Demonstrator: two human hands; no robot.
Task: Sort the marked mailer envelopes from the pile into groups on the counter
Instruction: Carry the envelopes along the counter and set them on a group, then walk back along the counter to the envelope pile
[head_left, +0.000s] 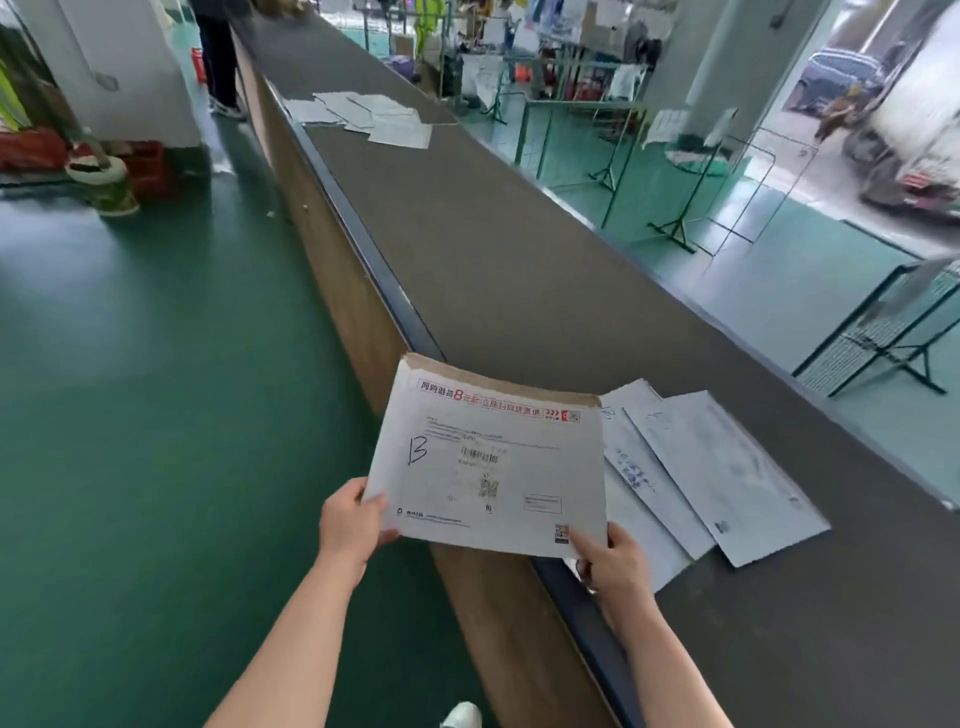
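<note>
**Mailer marked "B" held over the counter edge: placement risks**

While the mailer envelope (488, 462) is held above the near edge of the counter (519, 270), it rests on nothing and is carried by both hands. The left hand (350, 525) pinches the lower left corner, thumb on the printed face and fingers curled beneath. A handwritten "B" (417, 450) sits on the left part of that face, with a red printed banner (498, 402) along the top. The right hand (610, 558) grips the lower right corner, thumb on top, fingers closed underneath.

Just right of the held mailer, the near pile (701, 478) lies fanned on the counter, its sheets overlapping. Far up the counter, a second spread of envelopes (363, 117) lies flat; their marks cannot be read.

Risks, judged from this position:
- A loosened grip over the edge would likely drop the mailer to the green floor (156, 364).
- Misgrouping is possible, because the far marks are illegible.
- A sweep across the near pile could scatter it.
</note>
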